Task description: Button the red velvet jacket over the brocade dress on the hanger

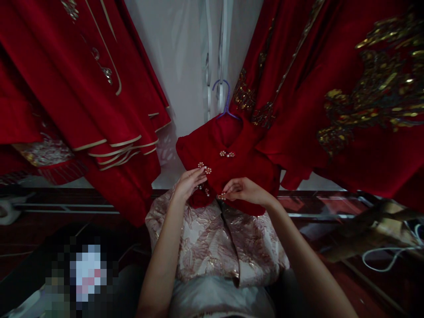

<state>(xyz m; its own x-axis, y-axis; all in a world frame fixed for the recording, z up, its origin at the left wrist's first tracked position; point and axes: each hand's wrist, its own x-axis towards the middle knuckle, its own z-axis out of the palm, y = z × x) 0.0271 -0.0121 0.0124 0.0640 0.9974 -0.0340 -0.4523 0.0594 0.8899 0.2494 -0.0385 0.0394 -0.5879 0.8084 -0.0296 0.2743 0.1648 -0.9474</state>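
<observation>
A small red jacket [245, 163] hangs on a blue hanger [225, 99] in front of me, over a pale pink and gold brocade skirt [212, 247]. Pearl-and-gold clasps [227, 154] run down its front. My left hand [189, 182] pinches the jacket's left front edge just below a clasp [204, 168], fingers closed on the cloth. My right hand [243, 191] is closed in a pinch on a lower clasp [221, 196] at the jacket's hem.
Long red garments with cream trim [109, 110] hang at the left; red garments with gold embroidery [364, 97] hang at the right. A white wall [188, 57] shows between them. A white cable [387, 260] lies at the right, a blurred patch sits at the lower left.
</observation>
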